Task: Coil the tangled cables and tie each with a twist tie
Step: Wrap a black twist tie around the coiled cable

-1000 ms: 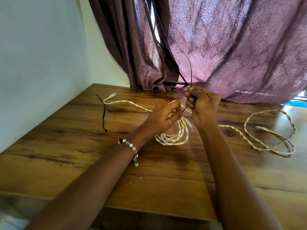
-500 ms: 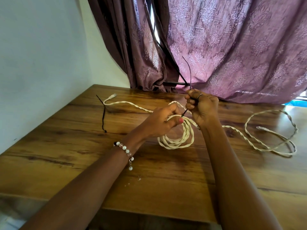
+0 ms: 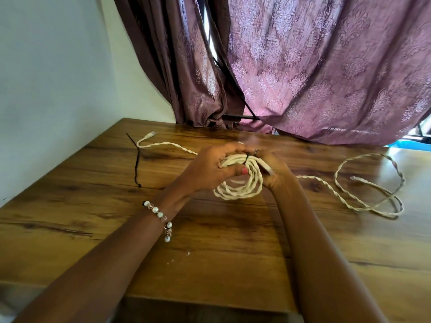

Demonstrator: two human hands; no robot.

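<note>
Fingers of the left hand curl over the top of the coiled cream twisted cable, the thumb with its pink-painted nail pressing the loops from below. Facing it, the right hand grips the other side of the same coil, fingers bent round the strands and a ring showing on one finger. Between the two hands a thin black twist tie crosses the top of the bundle; whether its ends are twisted together cannot be told. The coil hangs from both hands just above the brown wooden table, its lower loops near or touching the surface.

From the coil, one loose cream strand runs left to a connector end near the table's far left corner. Another loose cable length trails right from the coil and lies in open loops on the wood. A second black tie lies well left of the coil, just beside the connector strand. A beaded white bracelet circles the left wrist. Behind the coil, a purple patterned curtain hangs at the table's far edge.
</note>
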